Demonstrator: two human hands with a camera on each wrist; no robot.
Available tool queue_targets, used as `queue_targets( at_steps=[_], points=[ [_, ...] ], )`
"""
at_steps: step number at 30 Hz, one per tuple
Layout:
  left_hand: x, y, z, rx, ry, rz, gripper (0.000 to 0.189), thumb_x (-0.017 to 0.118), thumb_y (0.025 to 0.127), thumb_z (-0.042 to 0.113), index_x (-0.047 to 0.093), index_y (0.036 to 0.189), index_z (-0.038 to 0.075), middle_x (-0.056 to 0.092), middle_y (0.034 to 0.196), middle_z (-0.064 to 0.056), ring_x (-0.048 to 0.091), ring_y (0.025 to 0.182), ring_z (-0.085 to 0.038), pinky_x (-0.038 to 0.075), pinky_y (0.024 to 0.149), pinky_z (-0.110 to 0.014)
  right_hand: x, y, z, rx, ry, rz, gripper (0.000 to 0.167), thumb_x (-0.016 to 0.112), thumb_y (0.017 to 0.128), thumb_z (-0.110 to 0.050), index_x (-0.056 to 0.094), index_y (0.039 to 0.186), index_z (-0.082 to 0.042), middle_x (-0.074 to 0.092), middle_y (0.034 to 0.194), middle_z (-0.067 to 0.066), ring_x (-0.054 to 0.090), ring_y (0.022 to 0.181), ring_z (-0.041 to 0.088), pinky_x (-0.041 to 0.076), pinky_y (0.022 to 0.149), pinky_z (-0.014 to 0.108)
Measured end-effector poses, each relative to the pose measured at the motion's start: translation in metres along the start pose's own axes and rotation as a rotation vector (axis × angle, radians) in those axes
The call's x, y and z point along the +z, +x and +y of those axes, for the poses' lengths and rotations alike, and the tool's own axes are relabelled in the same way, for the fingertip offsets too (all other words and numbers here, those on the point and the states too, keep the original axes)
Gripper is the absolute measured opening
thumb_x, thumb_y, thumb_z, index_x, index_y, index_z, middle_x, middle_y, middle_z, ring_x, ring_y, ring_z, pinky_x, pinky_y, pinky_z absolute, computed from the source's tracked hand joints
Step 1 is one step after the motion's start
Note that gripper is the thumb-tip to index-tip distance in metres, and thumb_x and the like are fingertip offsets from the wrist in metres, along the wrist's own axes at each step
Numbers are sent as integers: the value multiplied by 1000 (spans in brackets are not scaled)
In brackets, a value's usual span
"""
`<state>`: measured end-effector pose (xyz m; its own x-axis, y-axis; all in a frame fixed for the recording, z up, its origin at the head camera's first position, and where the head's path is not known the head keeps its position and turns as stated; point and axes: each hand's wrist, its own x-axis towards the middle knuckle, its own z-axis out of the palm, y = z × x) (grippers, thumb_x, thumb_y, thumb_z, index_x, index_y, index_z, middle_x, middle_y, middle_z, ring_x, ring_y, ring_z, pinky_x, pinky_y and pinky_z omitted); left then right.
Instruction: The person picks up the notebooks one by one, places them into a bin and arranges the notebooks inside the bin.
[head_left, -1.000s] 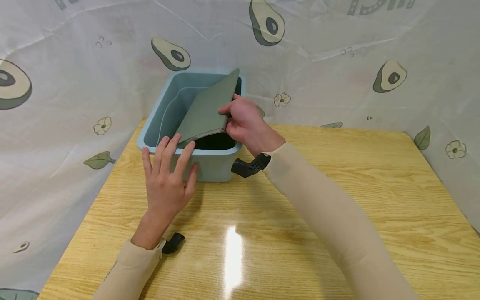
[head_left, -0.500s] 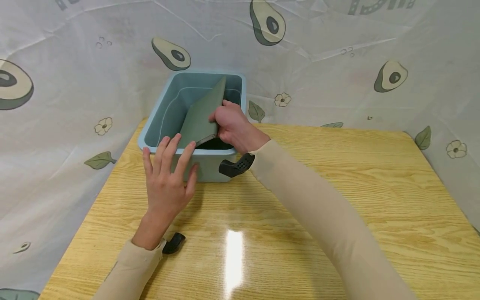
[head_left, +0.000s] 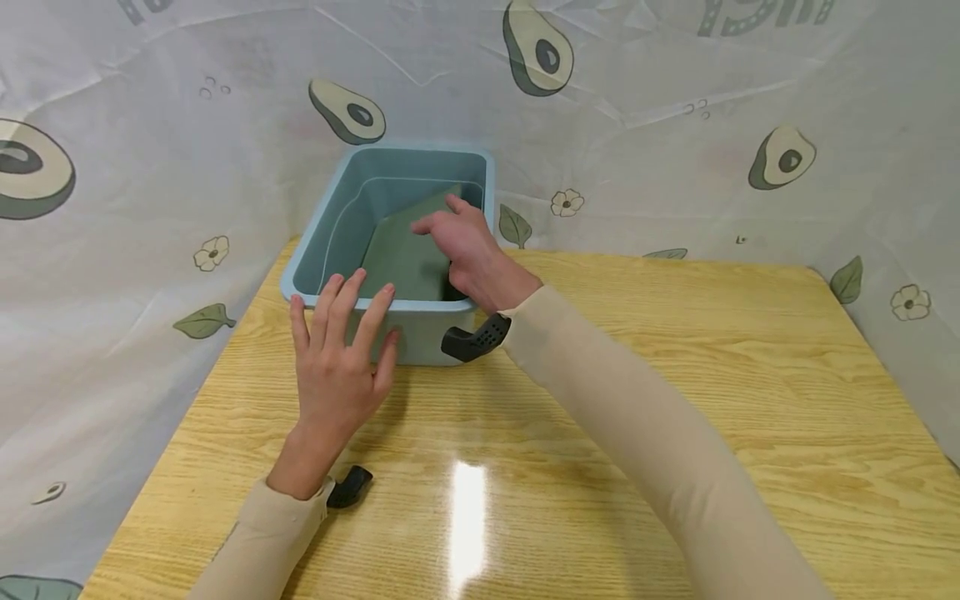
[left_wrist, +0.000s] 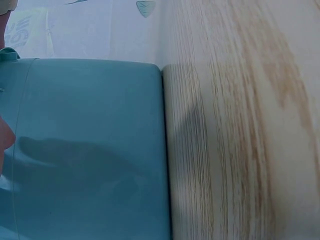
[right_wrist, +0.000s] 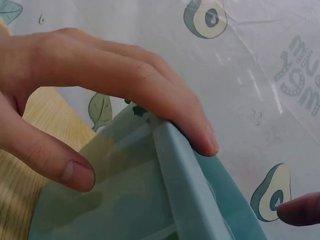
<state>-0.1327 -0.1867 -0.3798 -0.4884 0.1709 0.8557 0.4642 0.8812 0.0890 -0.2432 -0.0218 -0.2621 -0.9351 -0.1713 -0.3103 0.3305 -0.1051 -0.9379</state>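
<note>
A blue-grey plastic bin (head_left: 431, 333) stands at the back left of the table. Inside it lies a flat, grey-green, notebook-like thing (head_left: 401, 254), low and slanting up to the right. My left hand (head_left: 335, 367) rests its spread fingertips on the bin's front rim, thumb low by the outer wall. Over the bin's right side, my right hand (head_left: 468, 246) has thumb and index finger spread, apart from the notebook-like thing; its other fingers are hidden. The right wrist view shows the rim (right_wrist: 182, 170) under the left hand's fingers, with one right-hand fingertip (right_wrist: 302, 209) at the edge.
The wood-grain table (head_left: 675, 375) stretches out to the right and front. A pale sheet with avocado prints (head_left: 637, 125) hangs close behind the bin and along the left side. A light reflection lies on the tabletop in front.
The grey-green thing has gone from sticking up above the rim to lying lower in the bin. My right hand moved left with it, then let go. The left hand has stayed on the rim.
</note>
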Motion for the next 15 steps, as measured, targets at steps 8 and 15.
queue_targets(
  at_steps=[8, 15],
  points=[
    [-1, 0, 1, -2, -4, -13, 56, 69, 95, 15, 60, 149, 18, 56, 157, -17, 48, 148, -41, 24, 122, -75, -3, -5, -2, -92, -32, 3, 67, 62, 103, -13, 37, 166, -12, 23, 178, -5, 17, 167, 24, 21, 133, 52],
    [-2, 0, 1, -4, -2, -17, 56, 69, 95, 16, 60, 149, 18, 56, 157, -17, 48, 148, -41, 24, 122, -75, -11, -17, -4, -133, -91, -75, 58, 60, 107, -20, 45, 162, -15, 33, 175, -2, 32, 162, 27, 27, 131, 50]
  ],
)
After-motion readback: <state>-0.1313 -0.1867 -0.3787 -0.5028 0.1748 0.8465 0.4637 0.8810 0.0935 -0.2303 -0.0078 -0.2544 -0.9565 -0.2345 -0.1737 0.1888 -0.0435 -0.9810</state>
